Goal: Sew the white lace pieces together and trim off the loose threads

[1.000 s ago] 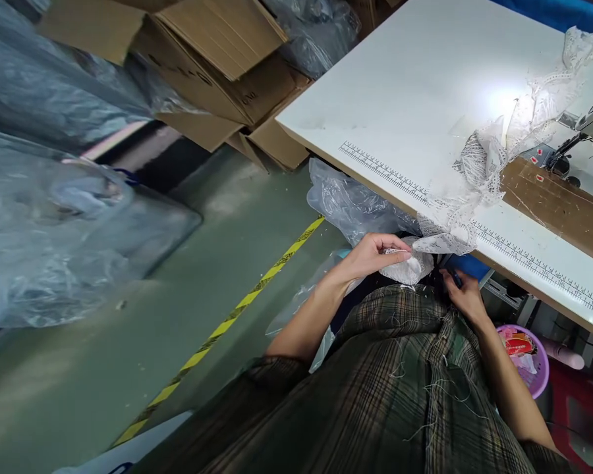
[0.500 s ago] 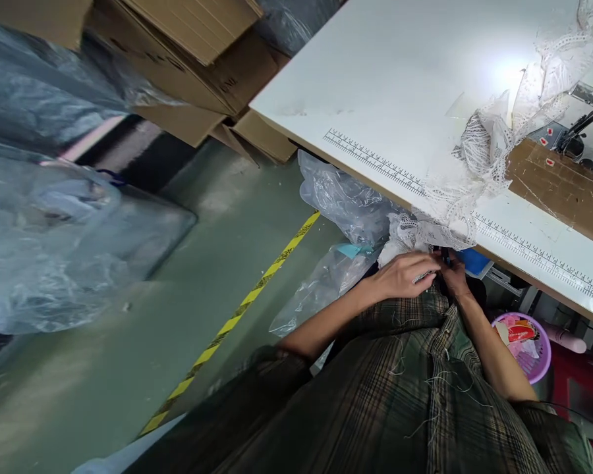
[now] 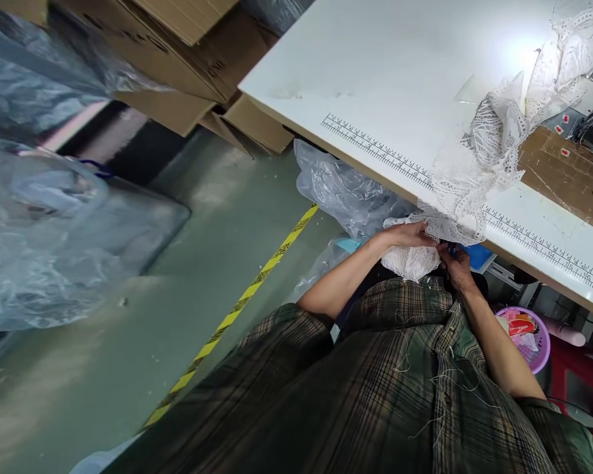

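White lace [image 3: 457, 191] runs from the sewing table over its front edge and down to my lap. My left hand [image 3: 409, 235] is at the lace just below the edge, its fingers closed on it. Close beside it on the right, my right hand [image 3: 458, 266] is closed around a small dark tool with a bit of blue [image 3: 452, 250]; most of it is hidden, so its kind does not show. Below my left hand, a bunched part of the lace hangs over my lap.
The white table [image 3: 366, 59] has printed rulers along its front edge. A sewing machine [image 3: 590, 125] stands at the right behind brown-taped board. Below are a pink basket [image 3: 543, 342] and plastic bags [image 3: 350, 187]. Cardboard boxes [image 3: 178, 66] and a large bagged bundle [image 3: 54, 243] lie left.
My left hand has moved up from my lap to the lace at the table edge, uncovering the bunched lace below. My right hand stays close by, still around the dark tool. The view has shifted slightly.
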A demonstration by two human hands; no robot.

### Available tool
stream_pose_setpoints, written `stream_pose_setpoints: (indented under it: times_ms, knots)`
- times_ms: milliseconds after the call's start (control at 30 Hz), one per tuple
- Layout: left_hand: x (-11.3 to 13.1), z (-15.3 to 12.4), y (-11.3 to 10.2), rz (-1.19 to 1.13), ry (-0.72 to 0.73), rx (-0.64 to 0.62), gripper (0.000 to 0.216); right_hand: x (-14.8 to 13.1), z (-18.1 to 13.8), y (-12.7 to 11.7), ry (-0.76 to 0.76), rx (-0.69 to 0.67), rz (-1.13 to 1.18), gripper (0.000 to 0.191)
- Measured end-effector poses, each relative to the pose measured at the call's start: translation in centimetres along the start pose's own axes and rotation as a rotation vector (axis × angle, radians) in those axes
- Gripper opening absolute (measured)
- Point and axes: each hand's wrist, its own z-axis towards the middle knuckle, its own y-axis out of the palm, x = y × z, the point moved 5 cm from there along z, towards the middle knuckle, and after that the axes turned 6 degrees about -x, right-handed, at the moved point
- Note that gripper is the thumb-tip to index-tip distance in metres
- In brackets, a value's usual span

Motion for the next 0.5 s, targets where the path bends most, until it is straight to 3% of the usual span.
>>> stream_pose_setpoints:
  times_ms: [167, 367, 500]
  knots:
    - [0.5, 0.6, 0.2, -0.097, 0.008, -0.097, 0.037, -0.3, 0.3, -0.2, -0.006, -0.002, -0.024, 0.051]
    - [0.1, 0.3, 0.1, -0.073, -0.057, -0.023, 0.034, -0.5, 0.7, -1.7, -0.021, 0.004, -0.099, 0.047]
    - [0.5, 0.3, 0.2, -0.055, -0.018, -0.037, 0.034, -0.8, 1.7, -2.2, -0.038, -0.015, -0.156, 0.045]
